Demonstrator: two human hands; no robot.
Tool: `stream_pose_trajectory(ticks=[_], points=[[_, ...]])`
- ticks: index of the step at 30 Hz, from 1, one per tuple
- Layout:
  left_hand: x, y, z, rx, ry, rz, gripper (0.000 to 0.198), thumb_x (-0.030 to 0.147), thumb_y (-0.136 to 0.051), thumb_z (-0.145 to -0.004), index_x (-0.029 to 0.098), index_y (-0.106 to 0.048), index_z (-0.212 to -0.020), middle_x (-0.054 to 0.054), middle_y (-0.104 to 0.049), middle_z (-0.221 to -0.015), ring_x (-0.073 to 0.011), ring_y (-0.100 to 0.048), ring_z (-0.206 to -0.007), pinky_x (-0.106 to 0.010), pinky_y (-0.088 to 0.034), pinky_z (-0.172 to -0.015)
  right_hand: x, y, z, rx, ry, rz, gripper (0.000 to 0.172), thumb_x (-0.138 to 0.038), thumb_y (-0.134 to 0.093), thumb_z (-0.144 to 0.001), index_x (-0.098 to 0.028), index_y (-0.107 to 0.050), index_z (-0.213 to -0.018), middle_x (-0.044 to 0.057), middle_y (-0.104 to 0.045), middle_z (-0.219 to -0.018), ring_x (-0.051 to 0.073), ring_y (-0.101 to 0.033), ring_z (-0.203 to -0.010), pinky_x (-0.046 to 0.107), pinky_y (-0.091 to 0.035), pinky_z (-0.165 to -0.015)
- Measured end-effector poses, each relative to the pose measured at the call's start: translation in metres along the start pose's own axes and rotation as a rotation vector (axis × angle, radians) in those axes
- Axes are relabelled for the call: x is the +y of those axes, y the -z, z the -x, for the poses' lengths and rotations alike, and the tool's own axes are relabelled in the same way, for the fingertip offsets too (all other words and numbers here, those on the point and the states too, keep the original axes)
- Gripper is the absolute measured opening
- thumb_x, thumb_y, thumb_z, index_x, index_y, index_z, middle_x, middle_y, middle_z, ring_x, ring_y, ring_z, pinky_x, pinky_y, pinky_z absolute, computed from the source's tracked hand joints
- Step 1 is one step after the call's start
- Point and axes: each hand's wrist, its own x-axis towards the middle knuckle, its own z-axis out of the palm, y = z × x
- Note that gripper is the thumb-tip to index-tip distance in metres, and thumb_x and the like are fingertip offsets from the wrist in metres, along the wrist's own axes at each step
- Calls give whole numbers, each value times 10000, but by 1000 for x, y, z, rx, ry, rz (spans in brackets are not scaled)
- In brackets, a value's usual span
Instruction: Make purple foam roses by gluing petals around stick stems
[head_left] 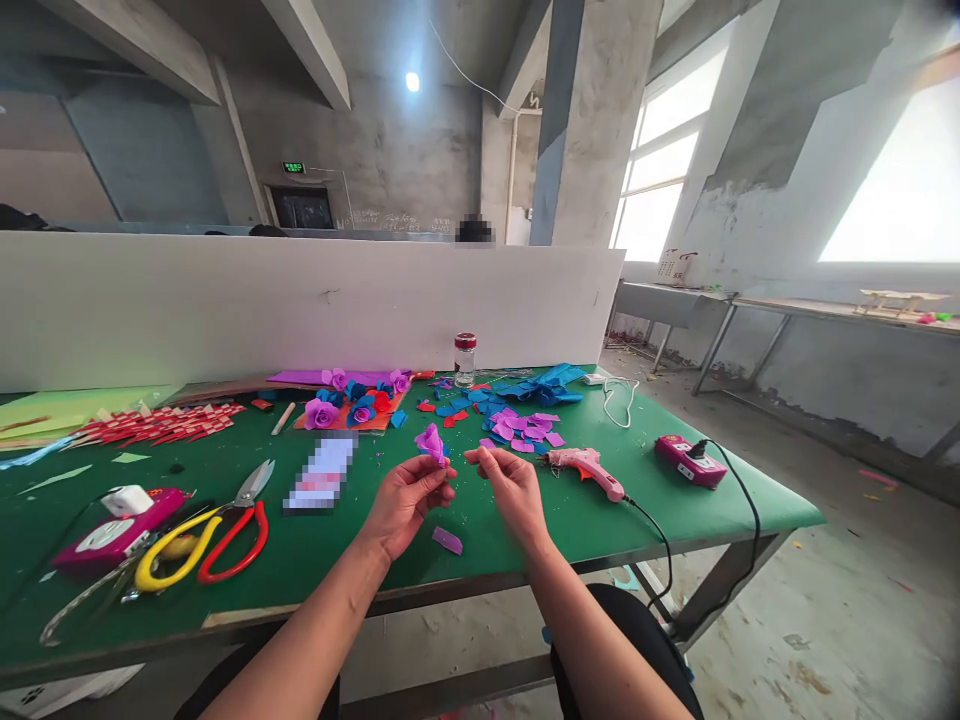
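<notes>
Between the thumb and fingers of my left hand (409, 497) is a purple paper flower (430, 442), held upright above the table. My right hand (511, 487) is close beside it on the right, its thumb and forefinger pinched together; whether anything is between them is too small to see. A single purple paper petal (448, 541) lies on the green table below my hands. Beyond my right hand is a pile of purple petals (525, 428). A pink hot glue gun (586, 470) lies to the right, its nozzle pointing toward that hand.
Yellow-and-red-handled scissors (236, 527) and a magenta power strip (124, 535) lie left. Finished paper roses (352, 405) stand behind, near a red-lidded glass jar (465, 360) and blue paper (551, 385). Another power strip (690, 461) sits right. A white board (300, 305) borders the far edge.
</notes>
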Motion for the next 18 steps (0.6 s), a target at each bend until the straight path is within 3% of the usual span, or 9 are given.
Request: stream_pose_trajectory(ticks=[3, 7, 14, 18], points=[[-4, -3, 1, -59, -7, -11, 220, 232, -814, -653, 142, -727, -833, -37, -700, -740, -101, -600, -564, -214, -459, -547, 1, -5, 4, -107, 94, -13, 234, -387, -636, -804, -198, -770, -839, 55, -709, -829, 182, -635, -772, 286, -503, -696], [-8, -7, 5, -124, -18, -29, 187, 251, -799, -678, 141, -738, -817, -27, -665, -711, -92, -567, -567, -216, -451, -558, 0, -9, 8, -101, 151, 39, 170, -349, -730, -728, -209, -765, -817, 43, -673, -826, 164, -622, -728, 271, -509, -653], [-10, -11, 8, -94, -88, -24, 175, 275, -807, -656, 150, -733, -752, -21, -648, -666, -110, -559, -568, -245, -468, -571, -2, -8, 12, -56, 291, 223, 101, -296, -688, -772, -223, -748, -808, 36, -654, -828, 162, -613, -726, 285, -514, -683], [-7, -13, 9, -83, -168, -137, 168, 290, -791, -671, 146, -736, -737, -23, -644, -640, -127, -561, -581, -257, -465, -593, 0, -7, 12, -94, 337, 219, 90, -264, -663, -796, -233, -738, -837, 33, -656, -842, 165, -619, -740, 302, -518, -723]])
